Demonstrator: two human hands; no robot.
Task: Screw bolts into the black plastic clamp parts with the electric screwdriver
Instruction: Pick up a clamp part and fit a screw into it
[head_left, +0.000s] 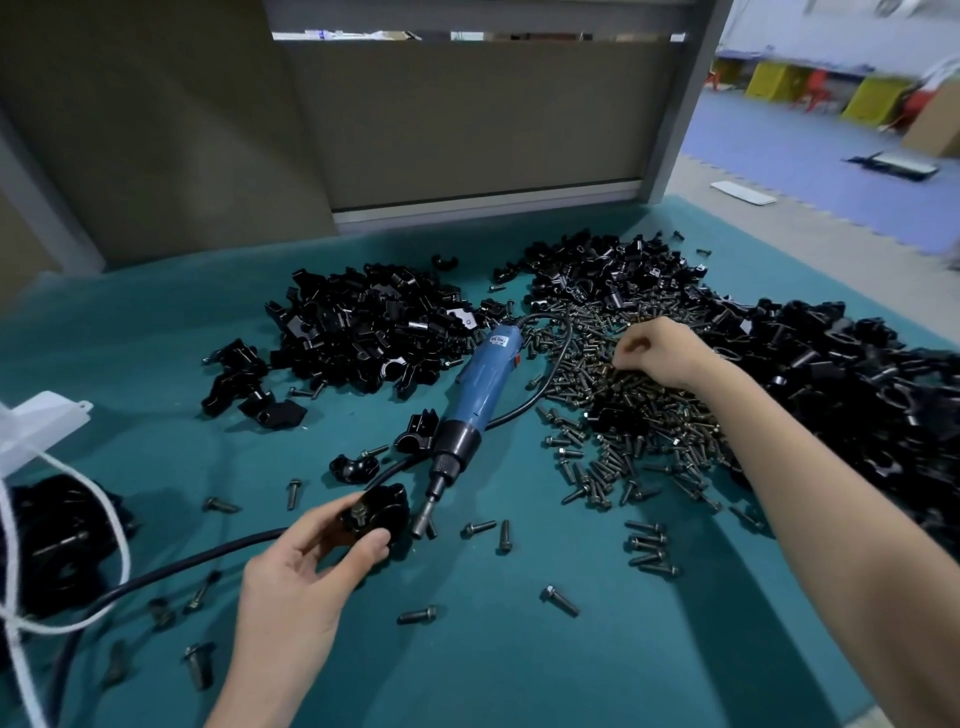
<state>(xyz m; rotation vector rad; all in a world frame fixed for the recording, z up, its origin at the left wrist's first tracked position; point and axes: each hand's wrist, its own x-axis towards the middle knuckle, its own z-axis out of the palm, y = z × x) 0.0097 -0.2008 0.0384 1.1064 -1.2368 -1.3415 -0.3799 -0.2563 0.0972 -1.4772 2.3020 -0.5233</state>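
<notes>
Clamp parts (57, 545): dark heap at the left edge of the bench (493, 665), crossed by a white cord (111, 512); too dim to tell whether bolted.
Left hand (291, 577): near the front edge; thumb and fingers curled round the held clamp part (384, 514), with a bolt head (358, 515) showing in its face.
Rear clamp pile (363, 332): loose black parts toward the back edge, left of centre.
Electric screwdriver (480, 384): lying unheld at the centre, bit tip (421, 530) just beside the held clamp part; its cable (171, 569) trails toward the front left corner.
Loose bolts (649, 551): scattered toward the front.
Bolt heap (639, 415): right of centre.
Right hand (657, 353): on the bolt heap, fingers curled down into it; whether a bolt is pinched cannot be told.
Right clamp pile (857, 374): along the right edge.
Risk: the seated bolt probably stands only loosely, so tilting the part could drop it. The driver, lying among round bolts, could roll or be tugged by its cable. A bolt started crooked may cross-thread the plastic.
</notes>
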